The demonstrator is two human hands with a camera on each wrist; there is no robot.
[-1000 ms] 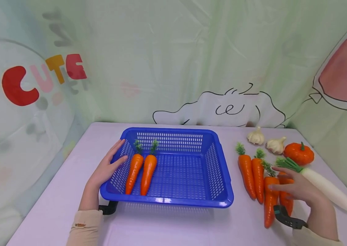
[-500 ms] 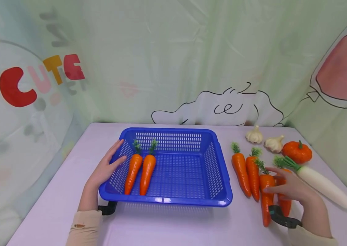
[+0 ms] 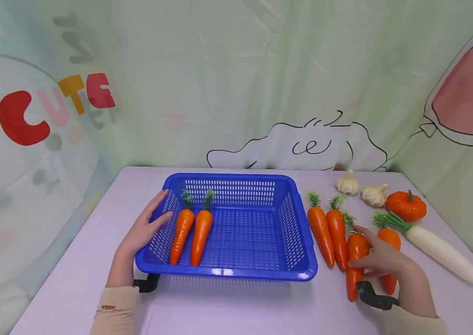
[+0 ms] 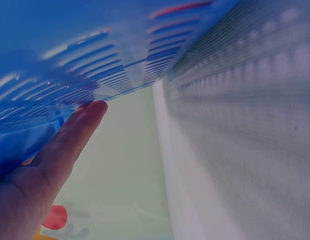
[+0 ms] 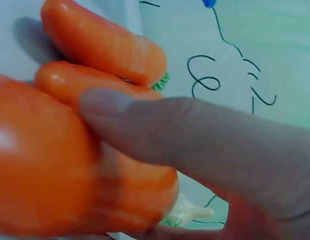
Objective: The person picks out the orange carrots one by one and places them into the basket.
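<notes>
In the head view, my left hand [image 3: 147, 229] holds the left rim of the blue plastic basket [image 3: 228, 272], thumb over the rim and straight fingers along the outer wall. Two orange carrots [image 3: 202, 237] with leafy tops lie side by side in the basket's left part. Over on the right, my right hand [image 3: 387, 256] grips a carrot [image 3: 356, 249] on the table, thumb on one side and fingers on the other. The right wrist view shows the thumb [image 5: 145, 122] against the orange carrots [image 5: 40, 160]. Two more carrots [image 3: 321, 235] lie just left of the gripped one.
Another carrot [image 3: 389, 239] lies partly hidden beyond my right hand. A white radish [image 3: 443, 253], a small orange pumpkin [image 3: 405, 207] and two garlic bulbs [image 3: 373, 195] are at the right. A printed curtain [image 3: 236, 93] hangs behind the white table [image 3: 228, 311].
My right hand has moved left with the gripped carrot, and the two carrots beside it have shifted left too, close to the basket. The left hand and basket have stayed put.
</notes>
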